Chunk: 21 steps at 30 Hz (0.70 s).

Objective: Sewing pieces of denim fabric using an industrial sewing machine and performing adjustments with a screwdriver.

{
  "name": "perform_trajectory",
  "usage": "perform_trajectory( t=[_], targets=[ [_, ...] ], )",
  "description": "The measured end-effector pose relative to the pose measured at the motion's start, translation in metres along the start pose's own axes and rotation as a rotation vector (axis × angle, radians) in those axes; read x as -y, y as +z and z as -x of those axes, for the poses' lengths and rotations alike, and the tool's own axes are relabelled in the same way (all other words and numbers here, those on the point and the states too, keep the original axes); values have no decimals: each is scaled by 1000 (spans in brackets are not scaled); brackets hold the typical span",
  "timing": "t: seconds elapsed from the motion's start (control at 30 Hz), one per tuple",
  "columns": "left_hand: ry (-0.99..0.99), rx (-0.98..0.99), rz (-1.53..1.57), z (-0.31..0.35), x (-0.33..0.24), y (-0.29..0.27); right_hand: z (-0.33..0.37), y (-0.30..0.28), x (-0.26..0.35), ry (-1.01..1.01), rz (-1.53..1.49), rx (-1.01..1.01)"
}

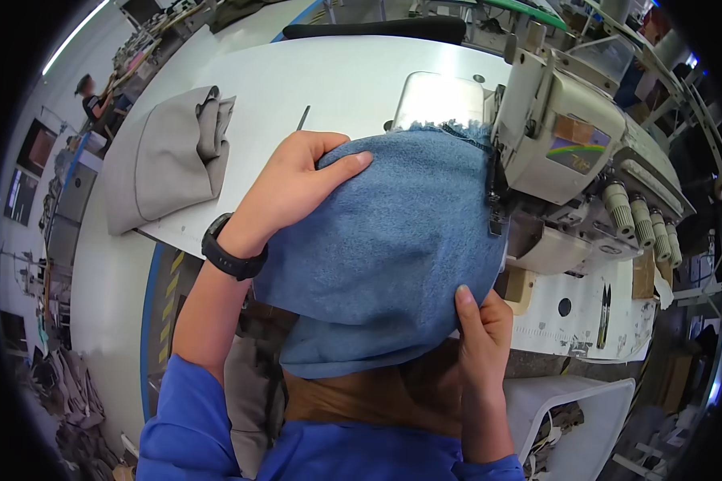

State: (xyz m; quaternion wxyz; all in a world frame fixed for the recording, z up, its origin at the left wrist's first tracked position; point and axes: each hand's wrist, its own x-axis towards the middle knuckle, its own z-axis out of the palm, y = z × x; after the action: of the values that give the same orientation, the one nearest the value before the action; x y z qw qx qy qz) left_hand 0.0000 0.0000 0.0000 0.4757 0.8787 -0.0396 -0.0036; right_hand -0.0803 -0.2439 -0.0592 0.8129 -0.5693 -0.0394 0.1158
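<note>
A piece of blue denim cloth (393, 232) spreads over the white table edge and hangs down toward my lap. Its frayed far edge lies by a metal plate, and its right edge runs along the foot of an overlock sewing machine (565, 128). My left hand (301, 176) pinches the cloth's upper left edge between thumb and fingers; a black watch (234, 247) is on that wrist. Lower down, my right hand (483, 321) grips the right edge with the thumb on top, the fingers partly hidden beneath.
Folded grey cloth (168, 160) lies on the table (273, 68) at left. Tweezers (604, 317) rest right of the machine. A white bin (573, 409) with scraps stands below at right. Another person (96, 104) sits far off at the upper left.
</note>
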Motion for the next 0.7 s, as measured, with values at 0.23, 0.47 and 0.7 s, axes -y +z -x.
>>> perform_trajectory(
  t=[0.23,0.47,0.7],
  targets=[
    [9,-128,62,5,11,2,1,0,-7,-48,-51,-25],
    [444,-407,-482,-21,5,-2,1,6,-1,-50,-10,-105],
    [665,-469,-343,-103,-9,52,14,7,-8,-23,152,-131]
  ],
)
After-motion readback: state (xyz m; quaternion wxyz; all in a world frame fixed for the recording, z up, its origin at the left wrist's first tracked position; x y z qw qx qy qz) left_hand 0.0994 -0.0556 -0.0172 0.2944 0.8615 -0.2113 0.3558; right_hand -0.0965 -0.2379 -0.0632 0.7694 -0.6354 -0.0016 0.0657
